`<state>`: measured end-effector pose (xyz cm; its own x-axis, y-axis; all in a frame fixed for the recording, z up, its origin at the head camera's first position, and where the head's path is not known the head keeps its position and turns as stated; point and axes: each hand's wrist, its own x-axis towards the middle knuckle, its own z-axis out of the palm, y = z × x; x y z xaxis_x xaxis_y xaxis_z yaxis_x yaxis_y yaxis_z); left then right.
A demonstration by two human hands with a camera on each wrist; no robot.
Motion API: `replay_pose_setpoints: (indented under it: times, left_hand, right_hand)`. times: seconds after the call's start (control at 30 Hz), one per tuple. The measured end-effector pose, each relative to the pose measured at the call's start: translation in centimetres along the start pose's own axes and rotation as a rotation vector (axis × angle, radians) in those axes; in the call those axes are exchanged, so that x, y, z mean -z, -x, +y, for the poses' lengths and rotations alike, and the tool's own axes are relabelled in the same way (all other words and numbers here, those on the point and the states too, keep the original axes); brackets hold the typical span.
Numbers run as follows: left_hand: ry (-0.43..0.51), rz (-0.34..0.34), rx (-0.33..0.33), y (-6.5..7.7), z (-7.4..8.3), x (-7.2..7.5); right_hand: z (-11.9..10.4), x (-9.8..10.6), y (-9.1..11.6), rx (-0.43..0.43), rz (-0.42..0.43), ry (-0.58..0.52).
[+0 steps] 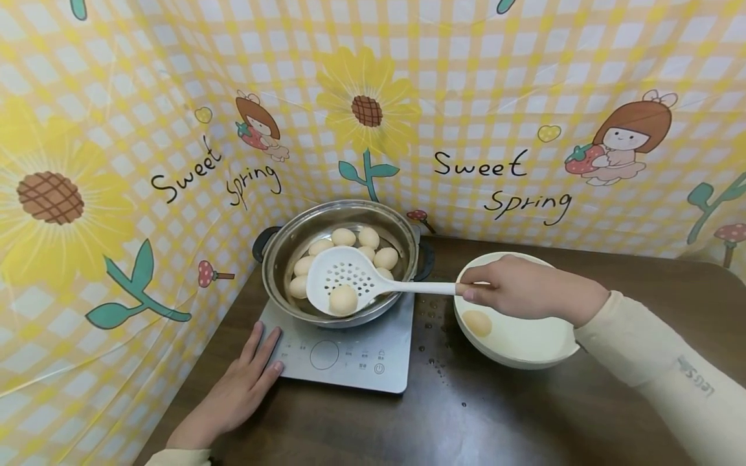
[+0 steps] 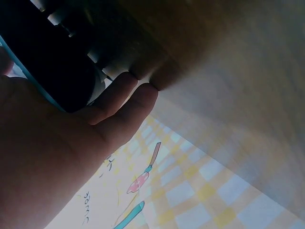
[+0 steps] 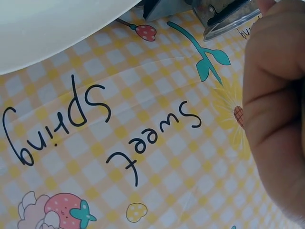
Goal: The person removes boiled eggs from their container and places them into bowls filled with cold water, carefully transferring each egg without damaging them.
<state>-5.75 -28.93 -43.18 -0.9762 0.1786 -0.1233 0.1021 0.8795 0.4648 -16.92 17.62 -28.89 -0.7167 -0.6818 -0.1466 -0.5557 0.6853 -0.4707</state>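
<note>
Eggs (image 1: 343,300) are shown in three places in the head view. One is cradled in the perforated head of a white slotted spoon (image 1: 379,285), near its front edge; the spoon is held over a metal pot (image 1: 350,213), though whether the pot's rim is touched by it cannot be told. Several more are gathered inside the pot, and a single one is contained in the left part of a white bowl (image 1: 524,343). The spoon's handle is pinched between the thumb and bent fingers of the right hand (image 1: 521,288), by which the bowl is partly covered from above. The pot is supported by a flat cooker (image 1: 350,372), whose left edge is touched by the left hand (image 1: 247,382), its fingers straight and spread apart. Cooker and bowl are set on a dark table (image 1: 466,427), dotted with water drops (image 1: 432,361) between them. Behind, a yellow checked cloth (image 1: 524,39) is hung.

In the left wrist view, two straight fingers are seen in shadow, stretched out beside the dark cooker.

In the right wrist view, bent fingers are caught at the right edge; what is gripped cannot be told there. Part of the bowl is shown at the upper left.
</note>
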Motion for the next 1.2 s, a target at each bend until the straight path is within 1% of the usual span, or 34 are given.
replay_pose_setpoints:
  times: [0.3, 0.53, 0.73, 0.93, 1.2]
  left_hand:
    - [0.013, 0.0, -0.004, 0.0, 0.1, 0.1]
    - [0.019, -0.014, -0.001, -0.1, 0.3, 0.1]
    - [0.03, -0.022, -0.019, -0.1, 0.3, 0.0]
    - [0.033, -0.03, -0.021, -0.2, 0.2, -0.1]
    - [0.022, -0.041, -0.011, -0.3, 0.2, 0.1]
  right_hand:
    - [0.0, 0.4, 0.8, 0.006, 0.005, -0.067]
    - [0.7, 0.6, 1.7, -0.032, 0.008, -0.116]
    - [1.3, 1.0, 3.1, -0.046, 0.018, -0.146]
    - [2.1, 1.5, 5.1, -0.109, 0.036, -0.159]
    - [4.2, 2.0, 9.3, -0.199, 0.106, -0.142]
